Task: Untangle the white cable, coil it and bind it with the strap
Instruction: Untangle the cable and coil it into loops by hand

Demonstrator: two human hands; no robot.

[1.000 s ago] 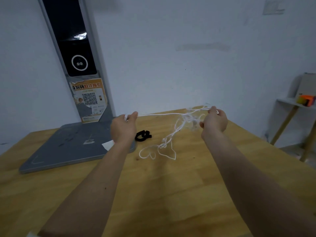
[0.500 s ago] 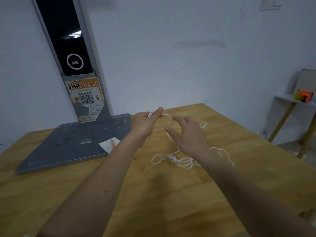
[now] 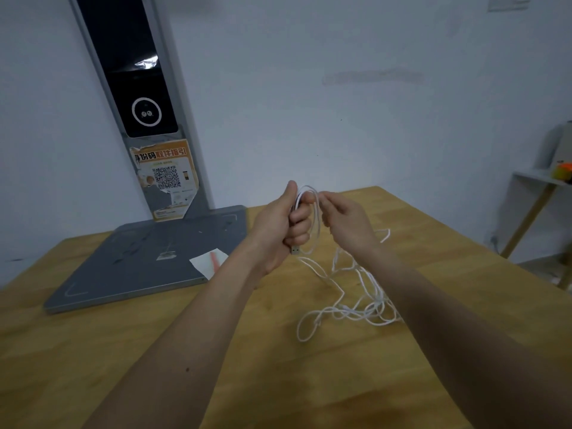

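White cable [image 3: 346,301] loops sit in my left hand [image 3: 278,226], fingers squeezing them; my right hand [image 3: 346,222] pinches more. Loose loops on the worktop [image 3: 154,351] could knot if I tug.

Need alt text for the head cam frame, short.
A person's left hand grips a few loops of white cable, plug poking out below the fist, while the right hand pinches the next loop. The rest lies loose on a wooden table.
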